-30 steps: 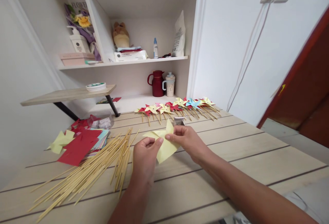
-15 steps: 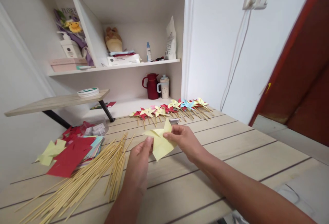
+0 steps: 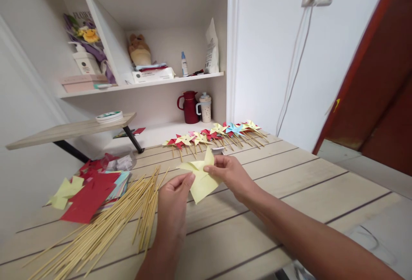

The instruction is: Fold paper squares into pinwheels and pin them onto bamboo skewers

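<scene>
Both hands hold a pale yellow paper pinwheel point(image 3: 204, 184) above the table, some of its blades bent inward and its lower part still flat. My left hand point(image 3: 175, 192) pinches its left side between thumb and fingers. My right hand point(image 3: 229, 173) grips the right side, thumb near the centre and fingers behind the paper. To the left lie many thin wooden sticks point(image 3: 109, 224). Beyond them are red paper sheets point(image 3: 88, 200) and a yellow cut paper piece point(image 3: 66, 192). Finished pinwheels on sticks point(image 3: 219, 130), in yellow, red and blue, line the table's back edge.
A small raised wooden shelf point(image 3: 71, 130) on black legs stands at the left. Behind the table, a dark red jug point(image 3: 191, 109) and a speckled cup point(image 3: 205, 108) stand in the white shelving. A clear bag of small white pieces point(image 3: 125, 161) lies behind the paper.
My left thumb has moved up and inward over the yellow paper toward its centre. My right hand keeps nearly the same grip. The view has shifted slightly.
</scene>
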{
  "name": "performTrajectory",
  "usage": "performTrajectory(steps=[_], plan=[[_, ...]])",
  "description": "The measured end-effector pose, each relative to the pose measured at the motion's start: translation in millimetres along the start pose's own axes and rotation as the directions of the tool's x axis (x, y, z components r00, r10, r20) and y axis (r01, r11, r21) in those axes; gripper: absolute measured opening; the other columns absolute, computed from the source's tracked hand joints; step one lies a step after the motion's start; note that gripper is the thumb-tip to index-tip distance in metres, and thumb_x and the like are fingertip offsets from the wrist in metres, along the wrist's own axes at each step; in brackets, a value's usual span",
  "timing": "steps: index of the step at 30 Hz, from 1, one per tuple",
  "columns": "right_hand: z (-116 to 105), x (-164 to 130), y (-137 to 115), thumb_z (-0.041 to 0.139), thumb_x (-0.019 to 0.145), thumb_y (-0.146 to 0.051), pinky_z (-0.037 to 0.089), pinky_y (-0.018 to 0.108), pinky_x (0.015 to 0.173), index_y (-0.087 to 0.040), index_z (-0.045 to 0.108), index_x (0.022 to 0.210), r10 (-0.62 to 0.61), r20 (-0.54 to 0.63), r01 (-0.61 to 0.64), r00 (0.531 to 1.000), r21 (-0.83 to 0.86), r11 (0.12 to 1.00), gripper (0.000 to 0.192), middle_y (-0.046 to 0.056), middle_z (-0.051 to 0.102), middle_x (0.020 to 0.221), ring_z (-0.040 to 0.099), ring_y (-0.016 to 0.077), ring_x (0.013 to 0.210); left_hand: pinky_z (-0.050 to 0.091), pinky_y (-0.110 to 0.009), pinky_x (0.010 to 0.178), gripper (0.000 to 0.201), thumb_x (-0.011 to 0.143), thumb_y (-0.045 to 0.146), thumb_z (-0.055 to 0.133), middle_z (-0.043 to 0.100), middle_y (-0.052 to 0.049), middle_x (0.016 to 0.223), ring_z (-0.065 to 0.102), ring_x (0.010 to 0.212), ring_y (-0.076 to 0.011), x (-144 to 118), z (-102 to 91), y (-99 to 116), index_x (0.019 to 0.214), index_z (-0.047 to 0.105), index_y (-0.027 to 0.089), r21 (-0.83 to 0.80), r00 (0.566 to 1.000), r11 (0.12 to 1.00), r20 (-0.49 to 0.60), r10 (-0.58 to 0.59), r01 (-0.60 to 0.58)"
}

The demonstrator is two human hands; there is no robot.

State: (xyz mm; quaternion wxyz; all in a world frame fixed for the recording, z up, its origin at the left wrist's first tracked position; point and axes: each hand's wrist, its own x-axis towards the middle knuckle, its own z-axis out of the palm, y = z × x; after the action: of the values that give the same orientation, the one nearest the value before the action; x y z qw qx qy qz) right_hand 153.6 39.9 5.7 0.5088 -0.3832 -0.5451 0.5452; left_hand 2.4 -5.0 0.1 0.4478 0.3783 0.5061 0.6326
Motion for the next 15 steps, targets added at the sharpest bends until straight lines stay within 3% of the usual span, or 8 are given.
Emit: performTrajectory(steps=[8, 15], plan=[[0.1, 0.0, 2.2, 0.080, 0.063, -0.046, 0.035, 0.027, 0.055, -0.017, 0.064, 0.068, -0.001, 0.006, 0.001, 1.000, -0.001, 1.000, 0.034, -0.001, 0.061, 0.062, 0.050, 0.0127, 0.056, 0.047, -0.025, 0.058, 0.025, 0.064, 0.038, 0.082, 0.072, -0.003, 0.065, 0.060, 0.058, -0.0145, -3.6, 2.4, 4.0, 0.071, 0.077, 0.015, 0.135, 0.999, 0.990, -0.025, 0.038, -0.035], [-0.3, -0.8, 0.9, 0.080, 0.066, -0.043, 0.034, 0.026, 0.055, -0.016, 0.066, 0.069, -0.011, 0.007, 0.011, 1.000, 0.006, 1.000, 0.030, -0.001, 0.060, 0.061, 0.049, 0.0119, 0.055, 0.051, -0.029, 0.066, 0.028, 0.067, 0.041, 0.080, 0.075, -0.005, 0.071, 0.067, 0.068, -0.0194, -5.9, 4.9, 6.1, 0.079, 0.079, 0.015, 0.076, 1.000, 0.997, 0.003, -0.020, 0.020]])
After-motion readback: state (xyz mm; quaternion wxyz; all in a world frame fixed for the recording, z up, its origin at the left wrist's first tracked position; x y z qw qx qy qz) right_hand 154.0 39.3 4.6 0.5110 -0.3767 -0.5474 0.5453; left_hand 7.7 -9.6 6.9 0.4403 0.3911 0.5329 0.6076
